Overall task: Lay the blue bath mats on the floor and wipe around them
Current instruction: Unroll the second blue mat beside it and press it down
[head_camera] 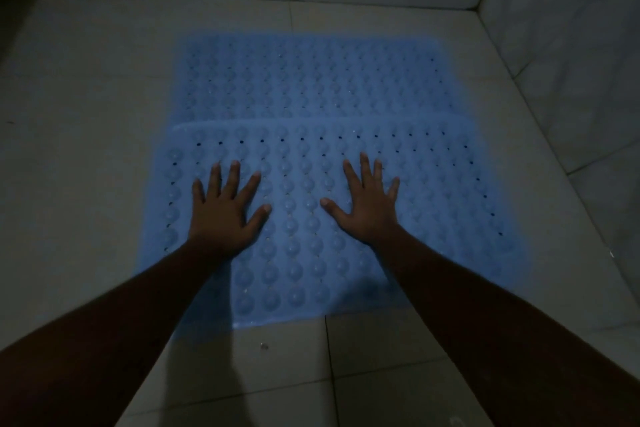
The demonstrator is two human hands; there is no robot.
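- Two blue bath mats flat on tiled floor, toward its far right corner by the walls.
- Far mat nearest back wall; near mat overlaps far mat's front edge.
- Left hand flat on near mat, fingers spread, grasping nothing.
- Right hand same, palm down, fingers splayed on near mat.
- Dim light, bumps and holes visible on both.

Your view is dim, brightest on the far mat and near mat, with the tiled floor and walls nearly black at the corners. Your left forearm and right forearm cast soft shadows on the near mat and floor. Detail is soft and grainy, and grout lines bow near the edges.
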